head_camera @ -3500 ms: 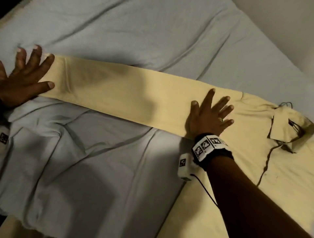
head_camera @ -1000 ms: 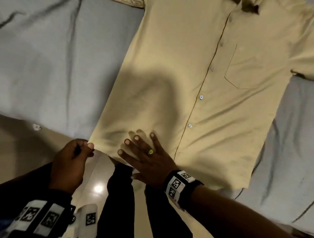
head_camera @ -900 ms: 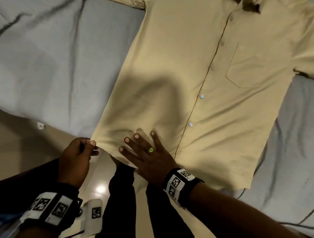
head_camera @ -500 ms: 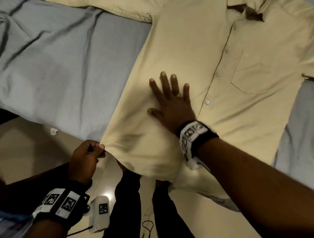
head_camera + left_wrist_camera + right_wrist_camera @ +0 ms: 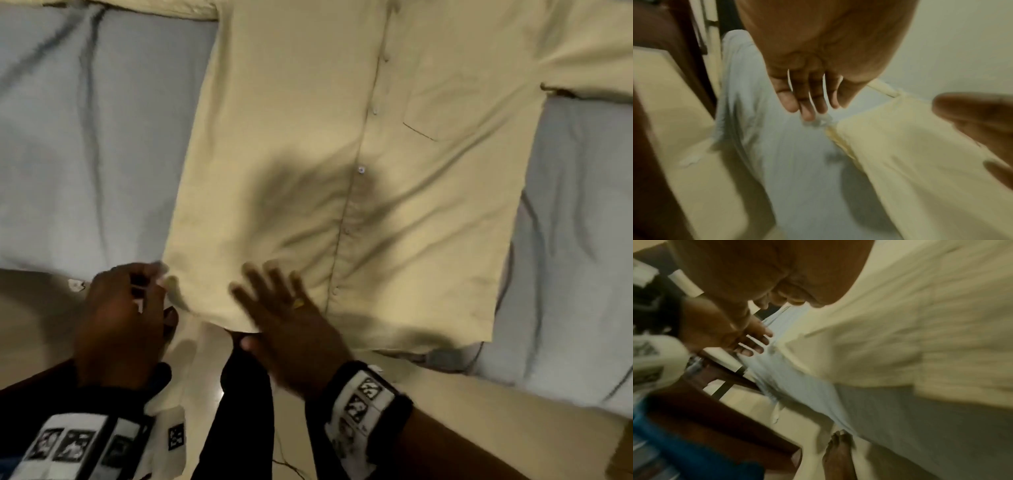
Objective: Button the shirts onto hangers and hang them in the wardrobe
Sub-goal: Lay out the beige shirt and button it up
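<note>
**Entry: yellow shirt flat on the bed, hem end nearest me**

The pale yellow button-front cotton shirt lies face up on the bed's grey-blue sheet, collar end away from me, hem hanging slightly over the near bed edge. Placket buttons run up the middle; they look fastened, though blur keeps me from confirming each one. Breast pocket sits beside the placket.

Left hand: at the hem's near-left corner. The head view suggests a pinch, but the left wrist view shows the fingers fairly straight, tips just at the corner, so I read this grip as apart, touching at most. Right hand: fingers spread and straight, flat over the lower front panel near the hem, grip apart, clamped on nothing.

No hanger or wardrobe in view. I cannot tell whether a hanger is already inside the shirt.

Handling judgement: thin woven cloth, light, limp, no stiffness of its own. It will sag and crease wherever unsupported, and it slides easily over the sheet. Creases fan out above the right hand, which supports this. Hem corners serve for tugging it flat; for lifting I would take the shoulder seams or collar, where doubled fabric gives firmer hold. Pulling on the placket risks straining the buttons.
</note>
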